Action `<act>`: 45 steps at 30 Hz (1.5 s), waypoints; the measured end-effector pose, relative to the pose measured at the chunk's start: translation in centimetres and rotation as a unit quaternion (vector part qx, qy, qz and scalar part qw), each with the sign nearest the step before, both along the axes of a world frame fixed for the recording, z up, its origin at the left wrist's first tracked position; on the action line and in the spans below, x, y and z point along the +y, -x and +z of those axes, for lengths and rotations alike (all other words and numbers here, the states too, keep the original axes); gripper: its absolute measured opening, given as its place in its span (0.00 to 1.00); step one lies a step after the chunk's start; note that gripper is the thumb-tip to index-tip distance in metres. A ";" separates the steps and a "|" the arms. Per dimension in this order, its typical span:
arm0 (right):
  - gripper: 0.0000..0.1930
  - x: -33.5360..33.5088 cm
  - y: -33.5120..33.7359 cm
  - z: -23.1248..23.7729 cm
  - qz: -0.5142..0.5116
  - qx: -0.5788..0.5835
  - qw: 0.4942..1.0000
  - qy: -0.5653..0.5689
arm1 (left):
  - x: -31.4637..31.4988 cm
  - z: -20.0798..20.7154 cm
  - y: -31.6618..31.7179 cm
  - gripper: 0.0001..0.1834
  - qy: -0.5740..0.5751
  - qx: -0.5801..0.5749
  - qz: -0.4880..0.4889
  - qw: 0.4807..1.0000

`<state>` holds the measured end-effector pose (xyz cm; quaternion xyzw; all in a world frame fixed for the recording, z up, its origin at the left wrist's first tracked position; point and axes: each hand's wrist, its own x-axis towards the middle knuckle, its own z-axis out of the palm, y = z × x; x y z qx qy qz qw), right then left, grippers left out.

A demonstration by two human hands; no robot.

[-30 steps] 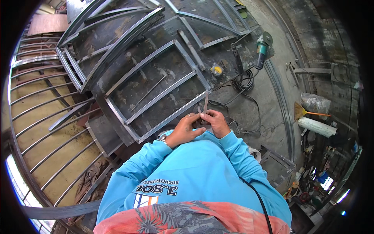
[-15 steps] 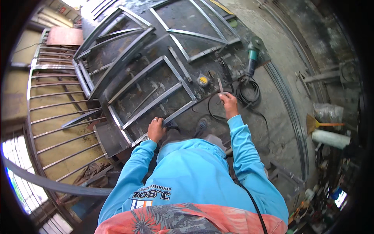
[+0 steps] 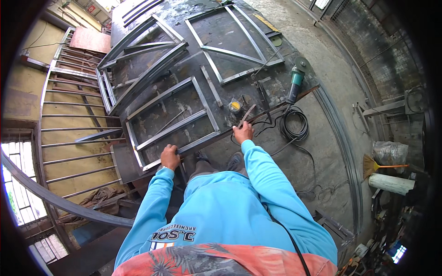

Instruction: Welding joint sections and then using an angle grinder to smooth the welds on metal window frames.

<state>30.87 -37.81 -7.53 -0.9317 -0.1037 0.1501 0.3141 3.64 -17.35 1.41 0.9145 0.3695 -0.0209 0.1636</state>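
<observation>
Hands (image 3: 207,145) apparently grip metal frame (image 3: 172,120), lengthwise left-right.

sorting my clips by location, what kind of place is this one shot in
Most likely a metal fabrication or welding workshop. Welded steel frames lie on a big steel work table, an angle grinder with a coiled cable sits at its edge, and barred grilles lie beside it. Both hands rest at the table's near edge.

Steel worktable (image 3: 271,87); metal frames (image 3: 172,117); angle grinder (image 3: 294,83); tape measure (image 3: 235,106)
</observation>
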 end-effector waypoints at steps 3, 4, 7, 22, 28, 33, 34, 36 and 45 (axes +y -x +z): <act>0.25 0.0 -0.7 -0.6 -0.023 0.012 0.999 -0.024 | 0.2 0.3 0.5 0.16 0.012 0.016 0.003 1.000; 0.25 0.0 -1.1 -0.6 -0.039 0.032 0.998 -0.041 | 0.2 0.4 0.7 0.17 0.009 0.003 0.002 1.000; 0.28 -0.9 -2.5 -0.2 -0.071 0.067 0.993 -0.063 | -0.7 1.0 1.1 0.20 0.004 -0.034 0.001 0.999; 0.39 -11.0 -29.5 2.6 -0.250 -0.116 0.958 -0.074 | -7.1 2.7 12.2 0.25 -0.047 -0.092 0.154 0.983; 0.42 -14.4 -43.9 -4.1 -0.152 0.077 0.984 0.044 | -10.8 2.2 13.9 0.22 -0.040 -0.097 0.240 0.965; 0.22 -15.2 -39.4 -0.2 -0.092 0.351 0.887 -0.285 | -10.8 2.5 12.1 0.22 0.046 -0.115 0.273 0.954; 0.18 -15.4 -36.5 1.0 -0.083 0.357 0.873 -0.323 | -10.6 2.5 11.7 0.22 0.087 -0.129 0.310 0.938; 0.19 -17.6 -32.6 3.2 -0.113 0.342 0.866 -0.347 | -8.9 -0.2 10.9 0.22 0.103 -0.144 0.327 0.928; 0.22 -16.1 -6.9 14.2 -0.168 0.300 0.771 -0.537 | 0.8 -5.4 5.9 0.37 0.527 -0.325 0.624 0.477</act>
